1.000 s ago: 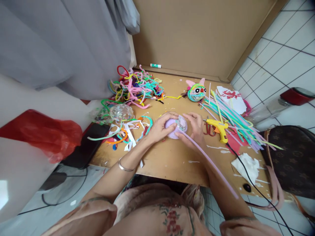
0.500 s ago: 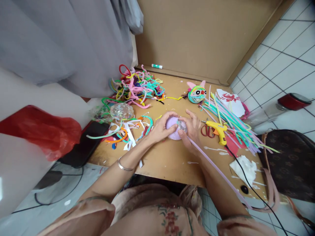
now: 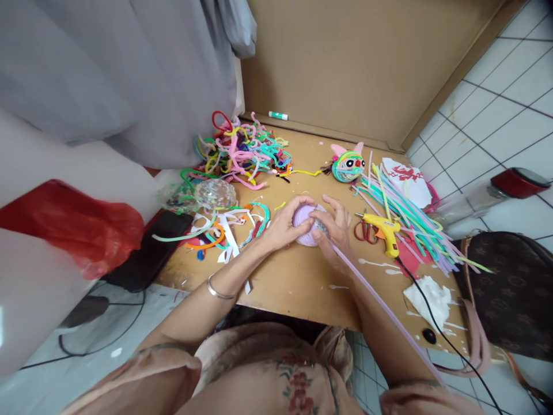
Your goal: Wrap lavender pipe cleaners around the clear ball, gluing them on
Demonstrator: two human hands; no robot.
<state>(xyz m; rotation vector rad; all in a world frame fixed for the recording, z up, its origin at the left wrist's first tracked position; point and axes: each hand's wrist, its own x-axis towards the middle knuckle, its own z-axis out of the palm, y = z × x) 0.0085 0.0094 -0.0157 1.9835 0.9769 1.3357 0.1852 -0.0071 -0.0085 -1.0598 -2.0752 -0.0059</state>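
Note:
Between my two hands is a ball point(image 3: 305, 229) wrapped in lilac pipe cleaner, with a clear, shiny patch still showing on its right side. My left hand point(image 3: 288, 223) curls round its left side, thumb lying across the front. My right hand point(image 3: 336, 227) presses on the right side with thumb and index finger, its other fingers raised. From beneath my right hand a lilac pipe cleaner point(image 3: 380, 297) trails down to the right along my forearm. A yellow glue gun point(image 3: 386, 230) lies just right of that hand, beside red-handled scissors point(image 3: 366, 231).
Left are a tangled pile of pipe cleaners point(image 3: 242, 150), a clear ball point(image 3: 215, 193) and paper scraps point(image 3: 228, 236). Behind right stand a decorated ball with pink ears point(image 3: 348, 165) and straight pipe cleaners point(image 3: 401, 202). A brown bag point(image 3: 510, 294) and the black glue gun cord point(image 3: 432, 317) are at right.
My right thumb and fingers have shifted slightly on the ball. The trailing lilac pipe cleaner lies straighter and tighter along my right forearm. The whole view has shifted a little.

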